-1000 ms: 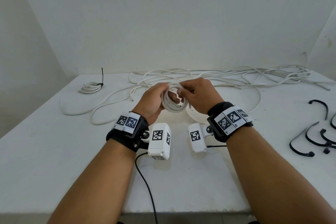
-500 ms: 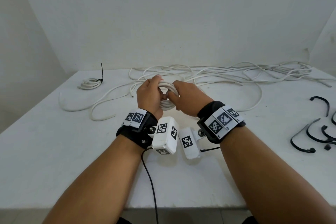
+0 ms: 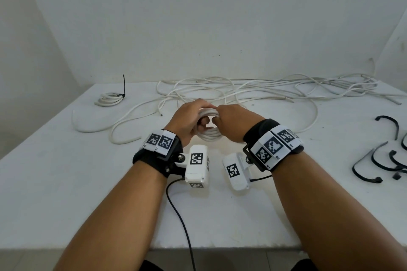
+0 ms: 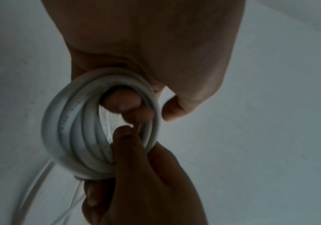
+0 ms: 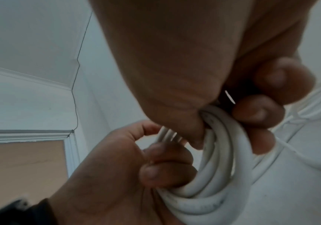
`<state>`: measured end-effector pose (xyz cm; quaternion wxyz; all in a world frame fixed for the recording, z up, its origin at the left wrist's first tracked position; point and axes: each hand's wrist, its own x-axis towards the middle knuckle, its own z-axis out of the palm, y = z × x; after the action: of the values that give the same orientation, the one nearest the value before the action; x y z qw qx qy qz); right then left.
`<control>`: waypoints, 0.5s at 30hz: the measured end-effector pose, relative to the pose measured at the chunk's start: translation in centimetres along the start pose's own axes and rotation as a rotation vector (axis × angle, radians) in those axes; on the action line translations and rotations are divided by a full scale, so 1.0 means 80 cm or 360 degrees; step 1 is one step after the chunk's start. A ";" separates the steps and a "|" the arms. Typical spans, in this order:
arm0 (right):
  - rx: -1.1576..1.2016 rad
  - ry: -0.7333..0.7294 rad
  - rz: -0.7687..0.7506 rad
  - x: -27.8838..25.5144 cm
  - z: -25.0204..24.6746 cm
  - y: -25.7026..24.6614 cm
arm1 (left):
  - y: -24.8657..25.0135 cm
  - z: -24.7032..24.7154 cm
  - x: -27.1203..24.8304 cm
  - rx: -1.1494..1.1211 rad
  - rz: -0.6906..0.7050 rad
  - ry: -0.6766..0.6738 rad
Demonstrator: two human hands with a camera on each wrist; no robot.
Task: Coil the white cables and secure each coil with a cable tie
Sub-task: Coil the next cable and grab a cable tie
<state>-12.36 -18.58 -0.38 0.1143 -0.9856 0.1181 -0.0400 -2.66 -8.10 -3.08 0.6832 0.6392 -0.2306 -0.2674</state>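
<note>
Now, hands: both are closed round one small coil [image 3: 208, 133] of white cable, held just above the tabletop [image 3: 66, 182] a little toward its far edge.
Left hand [image 3: 187, 117]: fingers curled through the ring on its left side; in the left wrist view fingertips [image 4: 123, 103] show inside the loop.
Right hand [image 3: 232, 122]: pinching the right side of the ring, thumb on one face and fingers [image 5: 257, 112] curled over the other.
Coil: several turns stacked close, still unbound; a strand runs off from it toward the tabletop, but where it ends I cannot tell.
Step in hand: by my reading, the winding of this cable is at or near its end and the turns are being squared up before binding.
Cable ties [image 3: 378, 160]: black, loose, lying near the right edge, well apart from the hands.
Next move calls for: one hand to hold all the turns alone while the other goes right for a tie; most likely the left holds, since the ties lie on the right. If the grip slackens, the stiff turns may spring apart.
Done coil [image 3: 109, 98]: near the far left corner, with a black tie standing up from it.
Loose cables [image 3: 264, 90]: a tangle along the far edge, still to be coiled.
</note>
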 end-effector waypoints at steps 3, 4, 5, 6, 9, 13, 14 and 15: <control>0.0157 0.0148 -0.0033 0.004 0.001 -0.002 | 0.000 0.007 0.005 -0.0074 0.0154 0.0177; 0.0234 0.0259 -0.0046 0.007 0.004 -0.002 | 0.003 0.008 0.006 -0.0153 0.0174 0.0266; 0.0295 0.0375 -0.0040 0.010 0.006 -0.004 | 0.006 0.008 0.007 -0.0254 0.0186 0.0339; 0.0340 0.0471 -0.0018 0.014 0.007 -0.006 | 0.010 0.008 0.007 -0.0365 0.0194 0.0383; 0.0402 0.0588 0.0026 0.018 0.005 -0.012 | 0.016 0.014 0.003 -0.0649 0.0205 0.0426; 0.0234 0.0575 -0.0009 0.010 -0.004 -0.006 | 0.013 0.014 0.002 -0.0630 0.0170 0.0220; 0.0175 0.0522 0.0002 0.005 -0.008 0.000 | 0.013 0.013 0.002 -0.0510 0.0142 0.0110; 0.0113 0.0442 0.0015 0.000 -0.011 0.007 | 0.012 0.012 0.003 -0.0378 0.0104 0.0000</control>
<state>-12.60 -19.28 0.37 0.1318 -0.9653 0.1360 -0.1797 -3.09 -8.96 -2.09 0.7626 0.5458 -0.2180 -0.2703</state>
